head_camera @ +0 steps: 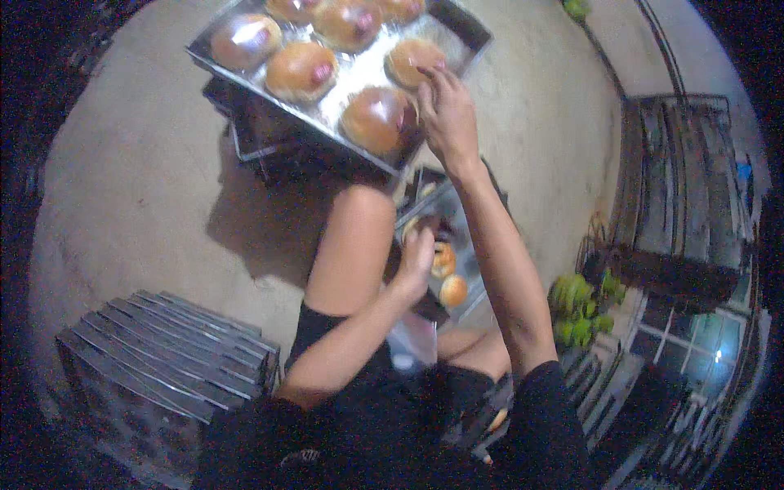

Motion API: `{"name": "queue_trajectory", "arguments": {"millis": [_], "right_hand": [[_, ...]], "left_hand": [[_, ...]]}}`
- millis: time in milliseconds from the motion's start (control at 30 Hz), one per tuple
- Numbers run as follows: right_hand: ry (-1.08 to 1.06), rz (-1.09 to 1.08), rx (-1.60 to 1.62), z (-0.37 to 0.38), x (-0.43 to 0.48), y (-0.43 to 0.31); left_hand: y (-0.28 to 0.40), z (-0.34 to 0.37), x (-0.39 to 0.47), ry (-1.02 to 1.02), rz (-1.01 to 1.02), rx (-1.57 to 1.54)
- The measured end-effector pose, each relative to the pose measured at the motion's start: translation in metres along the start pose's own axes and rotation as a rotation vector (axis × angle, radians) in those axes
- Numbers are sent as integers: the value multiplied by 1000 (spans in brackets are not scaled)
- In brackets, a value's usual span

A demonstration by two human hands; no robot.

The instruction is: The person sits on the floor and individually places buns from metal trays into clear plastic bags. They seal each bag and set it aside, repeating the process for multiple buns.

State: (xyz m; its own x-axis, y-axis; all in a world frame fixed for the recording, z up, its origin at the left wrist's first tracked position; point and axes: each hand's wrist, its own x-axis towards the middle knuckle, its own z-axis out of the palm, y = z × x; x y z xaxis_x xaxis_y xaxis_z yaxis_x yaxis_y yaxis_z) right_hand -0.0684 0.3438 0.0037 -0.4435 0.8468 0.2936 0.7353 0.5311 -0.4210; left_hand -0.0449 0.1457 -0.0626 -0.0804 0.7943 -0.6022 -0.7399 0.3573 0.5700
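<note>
A shallow metal tray [260, 92] at the top holds several round glazed buns, some with a pinkish spot on the side. My right hand [450, 110] reaches over its right edge, with fingertips at a bun [413, 61]; whether they grip it is unclear. Nearer to me, my left hand [419, 254] is blurred above a lower metal tray [474, 269] and beside a bun [443, 260]; I cannot tell if it holds something. Another small bun [454, 290] lies on that lower tray. A clear plastic bag or sheet [411, 343] rests between my thighs.
Dark stacked trays or a stand [263, 128] support the upper tray. A slatted metal rack [165, 355] stands at lower left. On the right are a slatted bench or rack [680, 184], green bananas [576, 306] and a pane with a white grid [692, 340]. My bare knee lies between the trays.
</note>
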Motion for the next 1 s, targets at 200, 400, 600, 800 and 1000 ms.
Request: {"name": "queue_trajectory", "arguments": {"millis": [200, 400, 600, 800, 1000], "right_hand": [[289, 523, -18, -51, -237, -18], [-489, 353, 131, -47, -391, -13], [-719, 461, 404, -42, -398, 0], [-730, 349, 387, -79, -391, -23], [-517, 702, 1012, -164, -436, -20]], "left_hand": [[11, 4, 2, -76, 49, -8], [-14, 7, -7, -252, -44, 215], [-39, -5, -7, -401, -22, 534], [-38, -33, 4, -424, 82, 743], [-38, -37, -2, -522, -141, 674]]}}
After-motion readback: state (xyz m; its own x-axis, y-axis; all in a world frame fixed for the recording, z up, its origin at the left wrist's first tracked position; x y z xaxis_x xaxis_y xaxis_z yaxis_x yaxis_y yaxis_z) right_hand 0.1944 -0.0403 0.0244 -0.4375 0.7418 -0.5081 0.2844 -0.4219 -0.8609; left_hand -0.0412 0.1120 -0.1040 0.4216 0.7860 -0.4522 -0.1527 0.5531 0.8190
